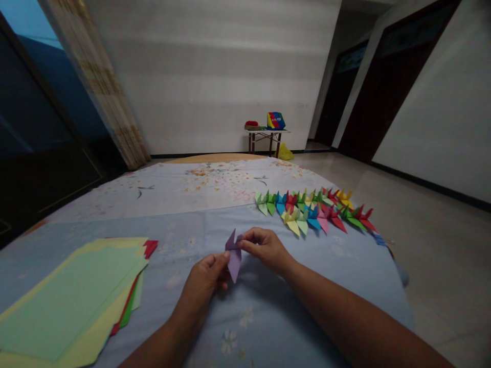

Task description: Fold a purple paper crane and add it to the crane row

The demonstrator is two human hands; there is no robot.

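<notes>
A purple folded paper crane (234, 261) is held above the table between my two hands. My left hand (212, 270) pinches its lower left side between thumb and fingers. With thumb and index finger, my right hand (264, 249) grips one of the narrow points at the upper right. The other narrow point stands up on the left, and a broad pointed flap hangs downward. Beyond my right hand, several finished paper cranes (312, 223) in red, green, blue, yellow and pink stand in rows.
A stack of coloured paper sheets (72, 301), pale green on top, lies at the left. The flowered tablecloth (203, 332) covers the table. A small side table (264, 134) with a colourful box (275, 120) stands by the far wall, a yellow bag (284, 152) beneath it.
</notes>
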